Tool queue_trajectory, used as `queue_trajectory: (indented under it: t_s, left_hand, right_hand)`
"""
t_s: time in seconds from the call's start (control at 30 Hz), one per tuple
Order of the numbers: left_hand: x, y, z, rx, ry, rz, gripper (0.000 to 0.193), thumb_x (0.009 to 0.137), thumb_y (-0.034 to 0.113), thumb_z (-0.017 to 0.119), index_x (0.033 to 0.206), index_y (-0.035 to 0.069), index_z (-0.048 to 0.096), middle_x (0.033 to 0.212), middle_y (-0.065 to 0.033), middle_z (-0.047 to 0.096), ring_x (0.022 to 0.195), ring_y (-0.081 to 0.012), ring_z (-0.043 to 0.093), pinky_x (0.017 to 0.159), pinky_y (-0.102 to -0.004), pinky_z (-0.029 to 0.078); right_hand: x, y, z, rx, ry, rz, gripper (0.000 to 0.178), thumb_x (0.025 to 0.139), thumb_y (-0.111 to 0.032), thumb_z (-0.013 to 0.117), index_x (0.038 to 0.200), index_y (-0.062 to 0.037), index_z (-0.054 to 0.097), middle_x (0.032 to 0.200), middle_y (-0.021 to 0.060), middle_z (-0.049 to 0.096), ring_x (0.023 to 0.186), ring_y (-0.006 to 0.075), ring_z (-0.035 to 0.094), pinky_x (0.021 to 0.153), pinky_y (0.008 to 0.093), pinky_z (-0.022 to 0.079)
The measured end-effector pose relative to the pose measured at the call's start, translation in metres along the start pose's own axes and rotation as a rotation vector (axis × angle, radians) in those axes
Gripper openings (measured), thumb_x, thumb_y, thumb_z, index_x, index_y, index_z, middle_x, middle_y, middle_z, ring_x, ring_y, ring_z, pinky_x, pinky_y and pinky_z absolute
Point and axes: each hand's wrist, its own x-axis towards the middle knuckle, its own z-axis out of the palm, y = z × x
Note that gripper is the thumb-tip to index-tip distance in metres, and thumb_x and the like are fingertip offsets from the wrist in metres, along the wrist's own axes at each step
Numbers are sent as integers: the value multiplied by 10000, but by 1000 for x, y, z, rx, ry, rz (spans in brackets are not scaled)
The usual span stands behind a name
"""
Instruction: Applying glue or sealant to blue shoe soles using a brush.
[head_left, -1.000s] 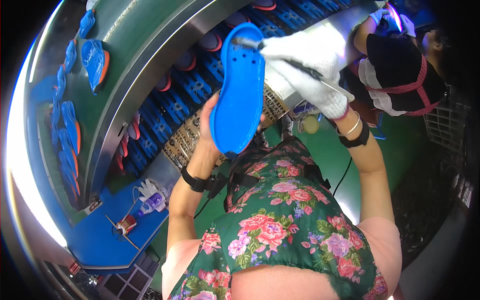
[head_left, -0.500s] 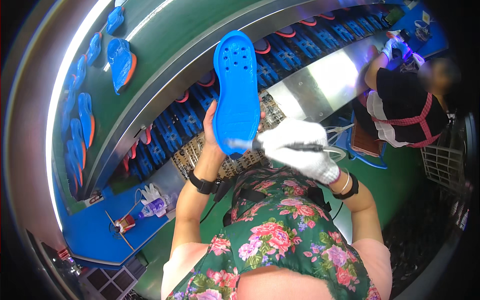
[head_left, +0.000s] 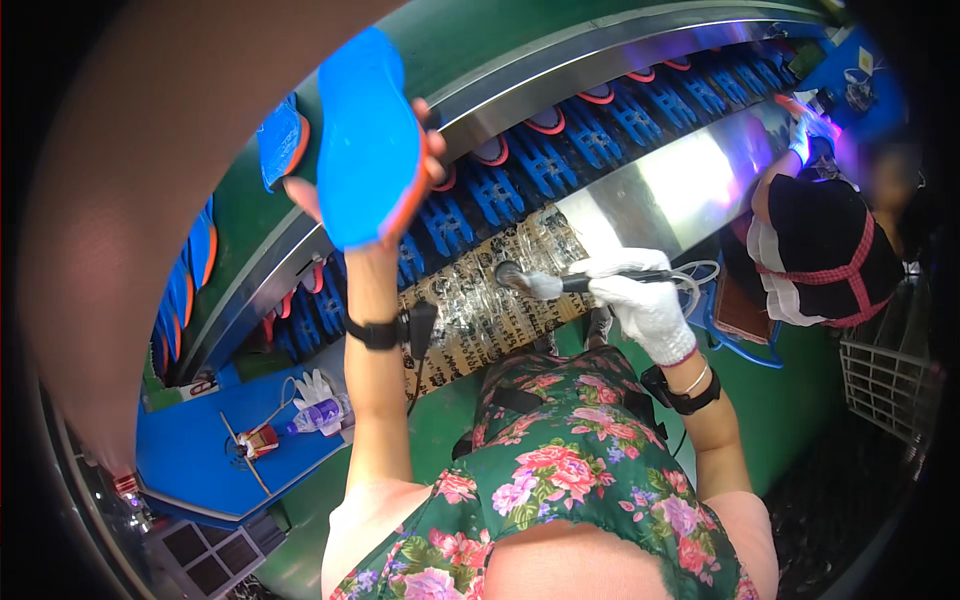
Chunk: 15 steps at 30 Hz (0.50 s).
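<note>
My left hand, bare, is closed around a blue shoe sole with an orange edge. It is raised over the rim of the green belt, thumb on one side and fingers on the other. The holes in the sole's forefoot no longer show. My right hand, in a white knit glove, grips a brush by its dark handle. Pale bristles point left, beside a dark round opening in the taped cardboard. A pale tube loops from the handle's rear.
Several blue soles lie on the green belt. Behind the cardboard runs a row of blue racks with dark, red-edged pieces. A co-worker works at right, near a wire basket. A purple bottle stands on the blue table.
My left hand has carried the sole up and left, away from the brush, and tilted it. My right hand has drawn slightly down and right, still holding the brush.
</note>
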Motion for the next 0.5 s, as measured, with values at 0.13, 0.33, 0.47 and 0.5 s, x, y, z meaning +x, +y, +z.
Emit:
queue_trajectory:
  t_s: [0.13,0.33,0.47,0.5]
  left_hand:
    - [26,34,-16,-260,512,194,911,890,595,640,1496,0,309,1489,-280,334,1332,-497,375,1037,-572,480]
    - [33,62,-47,-453,484,173,814,955,499,553,1505,-20,256,1539,-246,254,1341,-452,385,1046,-531,478]
    - [53,66,-69,-252,423,453,959,921,531,572,1576,-10,127,1627,-261,62,1395,-456,324,1111,-539,417]
    - [46,60,-66,-305,416,424,988,915,532,573,1574,-34,102,1629,-270,68,1427,-455,296,1162,-551,355]
  right_hand:
    - [3,37,-2,-97,65,42,168,814,70,707,971,37,755,1015,182,755,751,135,675,669,248,539]
    - [0,54,-11,-173,32,148,204,836,27,727,1038,31,762,956,88,760,793,120,680,719,249,542]
    - [6,62,-12,-138,52,152,199,855,3,727,1050,33,754,953,91,759,800,123,685,722,247,547]
    - [8,63,-12,-135,48,159,196,861,-6,727,1052,33,752,954,91,759,801,124,686,722,246,549]
